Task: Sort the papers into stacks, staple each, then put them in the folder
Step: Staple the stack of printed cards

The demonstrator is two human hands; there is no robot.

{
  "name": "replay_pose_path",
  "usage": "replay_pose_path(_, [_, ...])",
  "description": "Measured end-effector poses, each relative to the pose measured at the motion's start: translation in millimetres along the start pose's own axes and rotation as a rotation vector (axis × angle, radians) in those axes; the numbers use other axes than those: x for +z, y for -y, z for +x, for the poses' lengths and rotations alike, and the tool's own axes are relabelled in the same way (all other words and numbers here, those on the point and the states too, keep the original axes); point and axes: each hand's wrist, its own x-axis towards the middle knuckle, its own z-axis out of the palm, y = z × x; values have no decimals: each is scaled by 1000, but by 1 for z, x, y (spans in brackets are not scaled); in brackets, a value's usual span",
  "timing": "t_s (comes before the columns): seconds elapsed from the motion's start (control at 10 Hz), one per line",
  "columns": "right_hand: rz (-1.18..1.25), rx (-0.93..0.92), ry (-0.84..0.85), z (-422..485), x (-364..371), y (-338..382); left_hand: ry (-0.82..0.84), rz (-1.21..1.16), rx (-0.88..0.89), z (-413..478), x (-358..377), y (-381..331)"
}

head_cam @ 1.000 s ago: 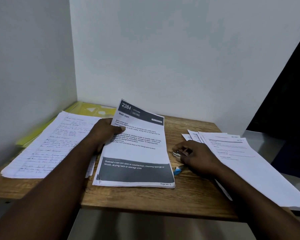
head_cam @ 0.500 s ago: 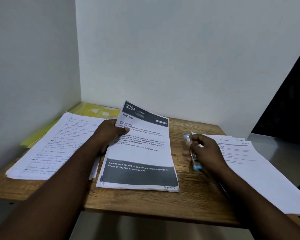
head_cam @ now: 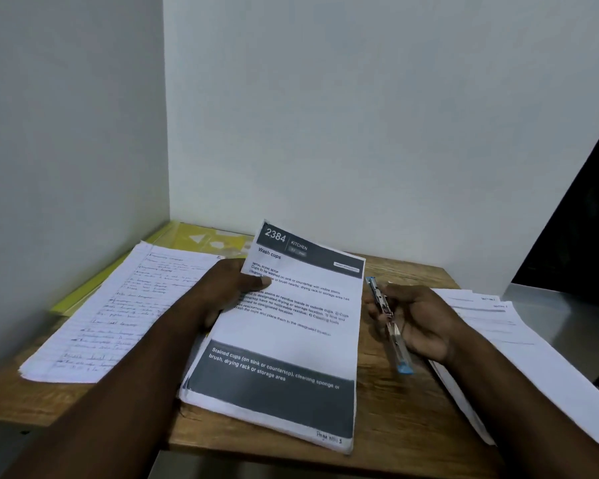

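The stack of printed pages lies mid-table, its far left corner lifted. The left hand pinches its left edge, thumb pressed on the print, the other fingers hidden beneath the pages. At 3 o'clock of the stack, just beside its right edge, the right hand holds the stapler, fingers curled round its middle. The stapler runs from 11 to 5 o'clock, a blue tip showing at each end. Handwritten sheets lie at 9 o'clock, partly over the yellow folder, which sits at 11 o'clock against the wall. More papers fan out at 3 o'clock beyond the right hand, reaching past the table edge.
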Motion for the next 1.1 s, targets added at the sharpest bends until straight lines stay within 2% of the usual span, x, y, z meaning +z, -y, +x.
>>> replay_pose_path(0.2, [105,-107,143,-6,13,27,20,-3,-10,3,0,1])
replay_pose_path(0.3, [66,-91,200,-7,17,25,13,-13,-17,5,-1,1])
replay_pose_path(0.5, [61,-120,129,0,16,9,-3,2,-18,7,-4,4])
replay_pose_path(0.7, [54,-161,152,-5,14,5,-17,3,-9,5,-1,2])
replay_pose_path(1.1, [48,-213,10,-10,24,-6,-34,23,-1,7,-1,4])
